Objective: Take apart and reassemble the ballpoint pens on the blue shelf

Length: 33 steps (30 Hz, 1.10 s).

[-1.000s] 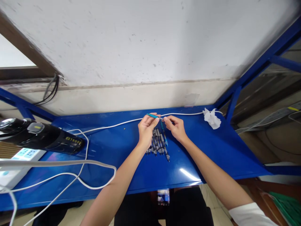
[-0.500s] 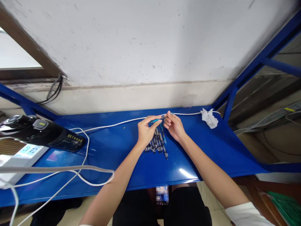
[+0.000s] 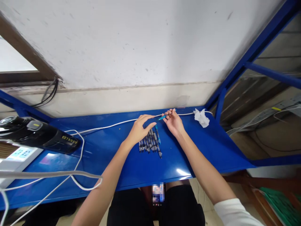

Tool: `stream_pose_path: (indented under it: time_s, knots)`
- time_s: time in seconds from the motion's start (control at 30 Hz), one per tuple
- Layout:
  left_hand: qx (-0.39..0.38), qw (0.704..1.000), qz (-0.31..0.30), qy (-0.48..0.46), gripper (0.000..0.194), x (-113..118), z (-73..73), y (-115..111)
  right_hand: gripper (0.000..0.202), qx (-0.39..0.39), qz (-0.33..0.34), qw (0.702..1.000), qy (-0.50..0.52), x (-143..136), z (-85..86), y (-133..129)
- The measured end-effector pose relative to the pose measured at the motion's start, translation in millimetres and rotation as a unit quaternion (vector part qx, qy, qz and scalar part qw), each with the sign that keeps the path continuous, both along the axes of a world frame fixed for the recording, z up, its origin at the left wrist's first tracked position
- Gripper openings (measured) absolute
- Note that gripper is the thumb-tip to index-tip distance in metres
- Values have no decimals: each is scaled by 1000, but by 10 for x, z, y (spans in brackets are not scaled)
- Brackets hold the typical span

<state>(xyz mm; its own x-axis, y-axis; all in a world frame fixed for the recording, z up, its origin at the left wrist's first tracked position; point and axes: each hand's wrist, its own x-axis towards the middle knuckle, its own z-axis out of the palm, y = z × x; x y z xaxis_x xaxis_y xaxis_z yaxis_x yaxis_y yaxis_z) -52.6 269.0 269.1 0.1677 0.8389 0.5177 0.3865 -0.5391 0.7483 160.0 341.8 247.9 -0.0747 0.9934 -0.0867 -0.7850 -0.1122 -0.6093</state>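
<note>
The right hand (image 3: 174, 122) pinches a teal pen (image 3: 162, 118) between thumb and fingers near the table's (image 3: 188, 146) far edge. The left hand (image 3: 139, 129) has thumb and fingers spread apart, empty, over the far ends of the dark pens (image 3: 148, 144). Tissue (image 3: 201, 118) lies by the far right corner; the bottle (image 3: 47, 135) is toward the left edge.

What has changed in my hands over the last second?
Your left hand has let go of the teal pen that both hands held; its thumb and fingers are now apart. Your right hand alone holds the pen, shifted to your right. The pens on the table, bottle and crumpled tissue stayed put.
</note>
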Motion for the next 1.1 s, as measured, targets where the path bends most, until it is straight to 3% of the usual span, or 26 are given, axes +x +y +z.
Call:
stream_pose_path:
  time_s: [0.13,0.3,0.5,0.67,1.1]
  knots:
    - [-28,992,16,126,26,-336,-146,31,55,28,-3,999,19,166,22,58]
    - [-21,986,75,144,26,-590,-278,-38,63,39,13,998,49,316,-37,41]
    - [-36,976,86,196,21,-654,-236,-68,53,7,-11,997,80,377,-94,68]
    - [-104,952,91,272,20,-672,-226,-88,49,15,-19,998,65,381,-64,37]
    - [-141,944,96,283,14,-664,-201,-97,54,37,-46,998,24,280,-16,52]
